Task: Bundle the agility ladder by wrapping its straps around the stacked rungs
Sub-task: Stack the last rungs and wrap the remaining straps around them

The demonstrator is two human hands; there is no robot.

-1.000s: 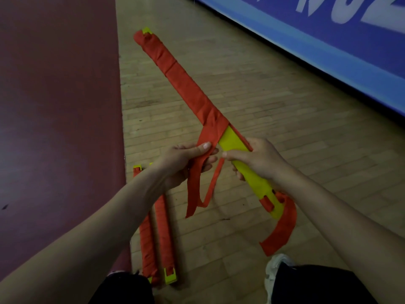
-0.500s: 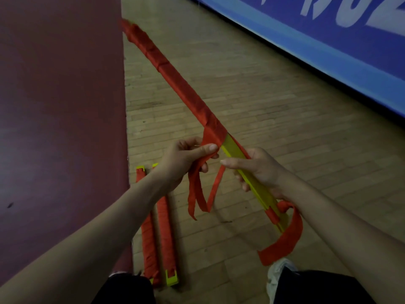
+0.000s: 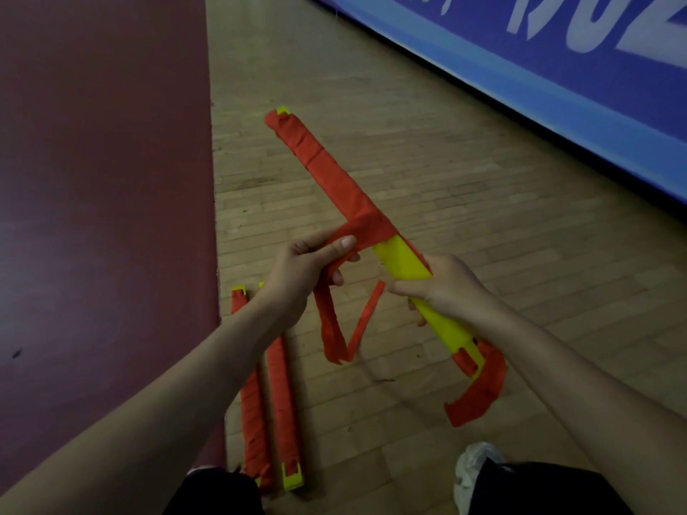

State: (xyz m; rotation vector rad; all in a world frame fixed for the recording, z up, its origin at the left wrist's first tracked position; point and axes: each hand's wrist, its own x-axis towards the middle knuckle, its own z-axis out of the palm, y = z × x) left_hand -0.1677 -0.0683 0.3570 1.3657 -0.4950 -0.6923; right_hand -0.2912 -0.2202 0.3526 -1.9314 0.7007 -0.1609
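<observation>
The only writing I can find stands on the blue banner [image 3: 557, 91], well beyond the fingers [image 3: 399, 290] of the right hand [image 3: 446, 291], up and to their right. It is made of large white letters [image 3: 583, 31], and the top edge of the view cuts them, so I see only their lower parts. Going rightward, away from the fingertips, there is one slanted stroke, then a rounded shape which is perhaps a U or an O, then something with a flat foot like a Z. Further left on the same banner, above the fingers, are some small white marks [image 3: 444, 0], too blurred for me to read.
</observation>
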